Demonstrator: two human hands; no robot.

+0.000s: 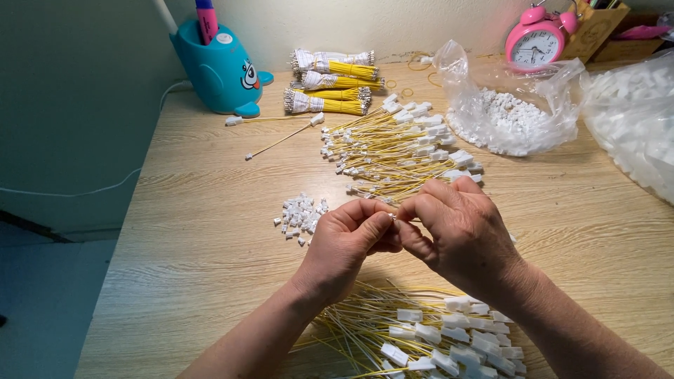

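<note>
My left hand [347,242] and my right hand [460,231] meet over the middle of the wooden table [196,245], fingertips pinched together on a small white plastic connector and the end of a thin yellow wire [394,217]. Most of that wire is hidden behind my right hand. Just left of my left hand lies a small heap of loose white connectors [300,214]. Beyond my hands spreads a pile of yellow wires with white connectors [400,151]. Another pile of yellow wires with white connectors [421,337] lies under my wrists at the table's near edge.
Bundled yellow wires [333,88] lie at the back. A teal cartoon-shaped holder [214,67] stands back left. An open clear bag of white connectors [509,112] and a second bag [635,119] sit at the right, behind them a pink alarm clock [537,42].
</note>
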